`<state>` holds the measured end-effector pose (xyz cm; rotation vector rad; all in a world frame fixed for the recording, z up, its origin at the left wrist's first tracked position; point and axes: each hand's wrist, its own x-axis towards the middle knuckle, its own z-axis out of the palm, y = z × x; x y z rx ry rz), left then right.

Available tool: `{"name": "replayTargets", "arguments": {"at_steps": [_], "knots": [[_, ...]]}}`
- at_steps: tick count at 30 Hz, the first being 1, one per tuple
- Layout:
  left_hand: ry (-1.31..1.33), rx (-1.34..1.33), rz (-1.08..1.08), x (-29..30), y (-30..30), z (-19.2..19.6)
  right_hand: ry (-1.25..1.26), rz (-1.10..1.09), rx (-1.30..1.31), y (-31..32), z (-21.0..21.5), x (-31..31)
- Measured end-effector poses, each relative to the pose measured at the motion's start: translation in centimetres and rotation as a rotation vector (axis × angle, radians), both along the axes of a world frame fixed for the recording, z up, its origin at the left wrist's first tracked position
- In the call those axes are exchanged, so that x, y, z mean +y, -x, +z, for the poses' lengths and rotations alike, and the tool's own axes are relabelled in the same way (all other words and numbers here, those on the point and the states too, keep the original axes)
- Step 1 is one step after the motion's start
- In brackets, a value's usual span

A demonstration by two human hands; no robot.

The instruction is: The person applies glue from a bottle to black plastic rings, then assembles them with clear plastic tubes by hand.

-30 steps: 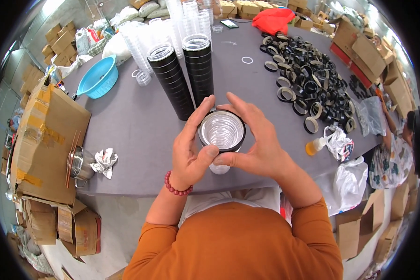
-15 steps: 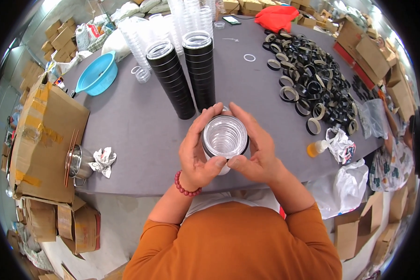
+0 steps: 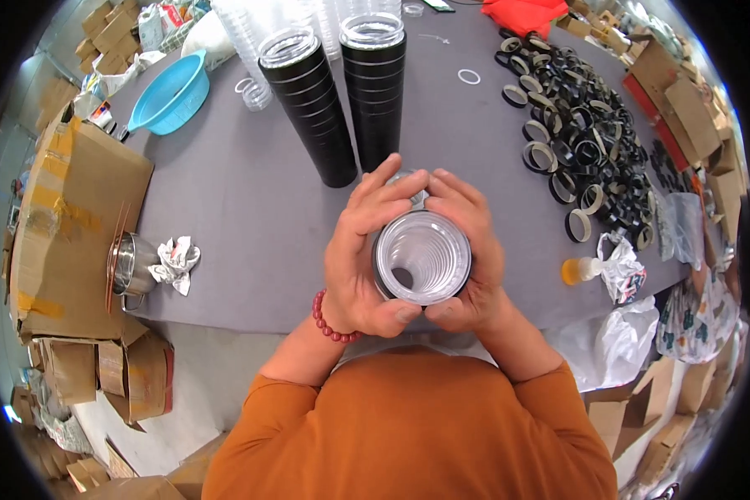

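At the left edge of the desk (image 3: 225,200), a cardboard box (image 3: 67,217) is seen, with a steel cup (image 3: 129,265) and a crumpled paper (image 3: 175,260) beside it and a blue bowl (image 3: 171,92) farther back. None of these has been shifted over the last second.

Toward the middle, two stacks of black-banded clear cups (image 3: 341,92) are left standing upright, side by side. Just in front of them, a clear cup with a black band (image 3: 422,256) is held above the near edge of the desk, its open mouth turned up to the camera. It is clasped from one side by the left hand (image 3: 366,250), fingers curled over its far rim, and from the other by the right hand (image 3: 473,254), both closed snugly around it. Compared with a second ago, the cup has been drawn nearer to the body and the grip tightened, which suggests the band is being pressed home.

To the right, a heap of loose black rings (image 3: 591,125) is spread, with an orange bottle (image 3: 579,271) near the edge.
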<state>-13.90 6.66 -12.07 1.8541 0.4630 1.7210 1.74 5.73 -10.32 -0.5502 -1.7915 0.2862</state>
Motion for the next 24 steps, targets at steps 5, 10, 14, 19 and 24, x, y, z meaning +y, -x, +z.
{"name": "replayTargets", "arguments": {"at_steps": [5,10,14,19,24], "knots": [[-0.05,0.006,-0.056,0.8,-0.1,-0.5,0.033,0.009,0.003,0.1,-0.5,0.4],[-0.017,-0.034,0.011,0.5,-0.6,0.2,-0.001,0.026,0.054,0.2,-0.6,0.6],[-0.014,0.057,0.018,0.4,0.6,-0.9,0.009,-0.068,0.008,0.2,0.2,-0.1],[0.205,-0.059,-0.094,-1.9,0.2,-0.6,0.006,-0.095,-0.14,-0.9,1.9,-1.7],[0.235,0.053,-0.074,-2.2,0.6,0.1,0.3,-0.041,-0.227,0.2,6.6,-3.7]]}}
